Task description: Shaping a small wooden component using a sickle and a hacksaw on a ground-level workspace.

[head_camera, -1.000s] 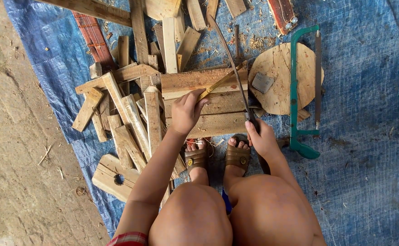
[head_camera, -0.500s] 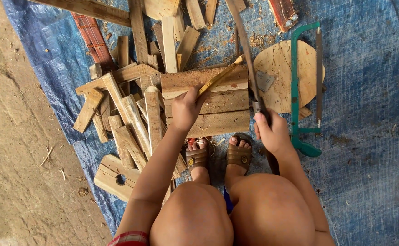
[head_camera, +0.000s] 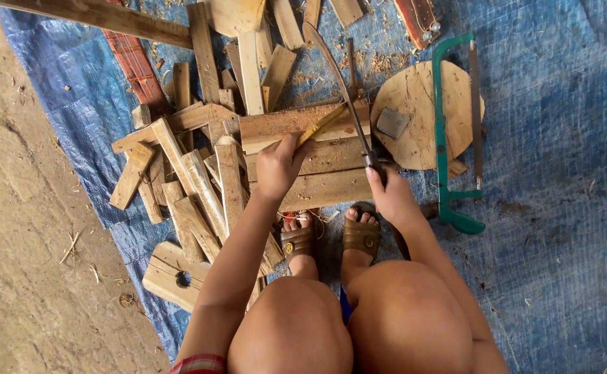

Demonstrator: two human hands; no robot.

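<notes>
left hand [head_camera: 275, 166]: fingers closed round one end of a thin yellowish stick [head_camera: 323, 125], pinning it down on the top plank [head_camera: 296, 125]
right hand [head_camera: 390, 197]: clamped on the handle of a long curved blade [head_camera: 341, 83]; handle itself mostly hidden in the fist
blade: runs from the fist up and left, tip near the tarp's far edge; lower part crosses the far end of the stick. Can't tell if edge and stick actually touch
stick: lies tilted on the top plank, low end in the left hand, high end up by the blade
planks: wide boards stacked flat, roughly mid-tarp, just ahead of the person's feet
feet: brown sandals [head_camera: 331, 239], toes right at the near edge of the lowest board
tarp [head_camera: 559, 208]: blue, carries everything; bare dirt ground [head_camera: 26, 277] off its left edge
scrap pile [head_camera: 185, 180]: short wood offcuts, left of the planks, running to the tarp's left edge
round wood disc [head_camera: 414, 118]: right of the planks, small grey block [head_camera: 392, 122] on it
green-framed hacksaw [head_camera: 452, 131]: lies across the disc's right side, handle end nearest the person
</notes>
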